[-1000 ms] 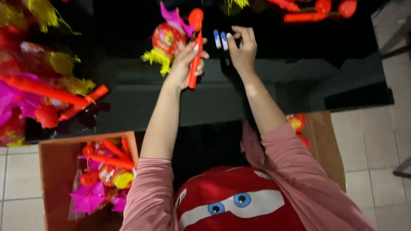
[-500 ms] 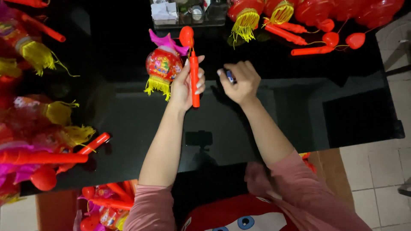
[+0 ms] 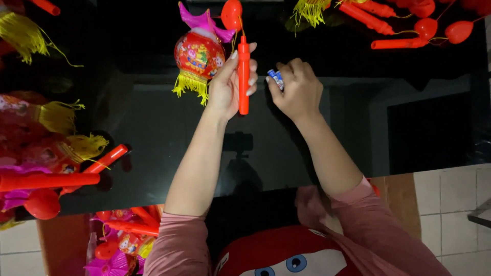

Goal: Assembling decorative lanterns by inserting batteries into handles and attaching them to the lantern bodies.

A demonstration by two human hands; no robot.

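Black glass table, spare lanterns, box

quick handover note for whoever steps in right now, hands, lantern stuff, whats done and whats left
Left hand: shut on the red handle stick, upright over the black table; the red lantern with its yellow fringe hangs beside it.
Right hand: shut on small blue and white batteries, close to the stick but apart from it.
Done: stick and batteries picked up.
Left: the batteries are not yet in the stick.
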